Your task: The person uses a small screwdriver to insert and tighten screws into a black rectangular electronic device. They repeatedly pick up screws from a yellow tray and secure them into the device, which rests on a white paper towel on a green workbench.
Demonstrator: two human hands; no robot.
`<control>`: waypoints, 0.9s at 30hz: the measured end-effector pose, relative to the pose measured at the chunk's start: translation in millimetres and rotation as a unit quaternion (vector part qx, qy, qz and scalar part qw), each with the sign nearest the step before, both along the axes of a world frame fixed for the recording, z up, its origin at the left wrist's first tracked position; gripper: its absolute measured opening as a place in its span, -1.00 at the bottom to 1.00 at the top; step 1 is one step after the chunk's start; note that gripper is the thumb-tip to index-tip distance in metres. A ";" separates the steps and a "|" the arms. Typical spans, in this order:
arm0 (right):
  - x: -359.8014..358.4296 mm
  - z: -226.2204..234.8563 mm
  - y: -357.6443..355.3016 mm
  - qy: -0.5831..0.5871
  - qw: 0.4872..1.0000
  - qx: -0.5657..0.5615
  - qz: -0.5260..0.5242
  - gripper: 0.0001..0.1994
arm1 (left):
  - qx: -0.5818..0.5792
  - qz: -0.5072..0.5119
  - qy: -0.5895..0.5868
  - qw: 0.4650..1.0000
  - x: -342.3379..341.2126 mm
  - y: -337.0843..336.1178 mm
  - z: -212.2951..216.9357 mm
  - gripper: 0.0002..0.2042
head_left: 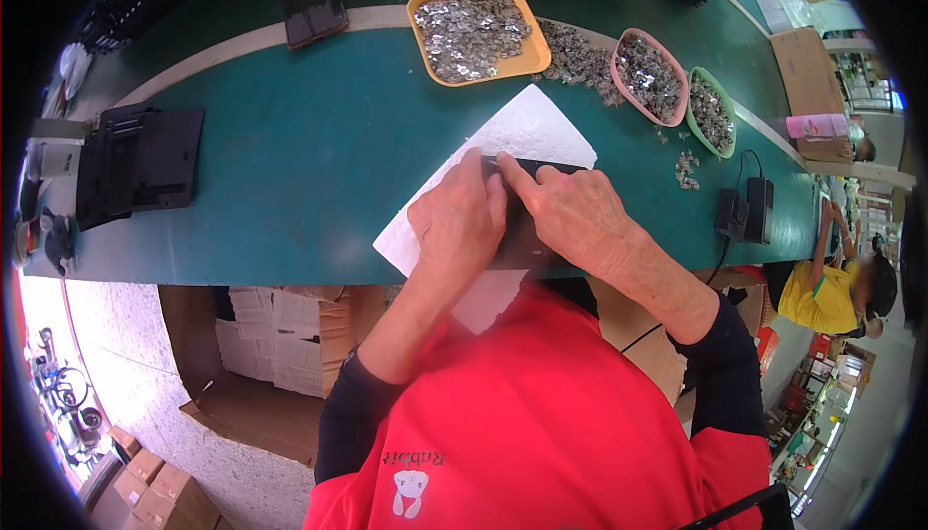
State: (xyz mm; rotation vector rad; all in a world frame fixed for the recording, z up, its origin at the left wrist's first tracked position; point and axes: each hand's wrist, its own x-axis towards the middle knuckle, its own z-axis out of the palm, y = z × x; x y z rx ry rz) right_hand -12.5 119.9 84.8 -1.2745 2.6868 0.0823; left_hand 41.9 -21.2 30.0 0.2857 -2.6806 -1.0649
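Both my hands rest on a flat black plastic part (527, 240) that lies on a white foam sheet (527, 129) on the green table (309, 162). My left hand (456, 216) presses down on the part's left side with fingers curled over it. My right hand (570, 211) holds its right side, the index finger stretched toward the part's far edge. Most of the part is hidden under my hands.
An orange tray (476, 32), a pink dish (652, 75) and a green dish (712, 112) hold several small metal pieces, with loose ones between. Black trays (140, 162) sit left, another (314, 13) far. A black adapter (744, 211) sits right. Cardboard boxes (280, 337) below; a person in yellow (831, 293) sits right.
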 end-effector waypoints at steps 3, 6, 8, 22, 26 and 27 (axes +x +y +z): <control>0.0 -0.6 1.0 -0.007 1.000 -0.006 0.003 -0.36 | -0.006 0.007 -0.007 1.000 -0.4 0.6 -1.4 -0.70; -1.2 -0.4 1.5 -0.014 1.000 -0.006 0.011 -0.36 | -0.006 0.007 0.000 1.000 -0.4 0.2 -2.0 -0.69; -2.3 -1.5 1.6 -0.012 1.000 -0.006 0.012 -0.40 | -0.003 0.006 -0.004 1.000 -0.7 0.6 -0.7 -0.69; 8.1 -7.0 -3.4 -0.015 0.999 -0.037 -0.033 -0.57 | 0.003 0.010 0.010 1.000 -0.6 0.8 -2.2 -0.69; 10.4 2.0 -16.0 -0.009 0.999 0.006 -0.040 -0.63 | -0.002 0.001 0.008 1.000 0.4 -0.4 -2.6 -0.67; 10.6 3.3 -18.8 -0.009 0.999 0.015 -0.035 -0.64 | -0.003 -0.003 0.010 1.000 0.9 -0.8 -3.2 -0.66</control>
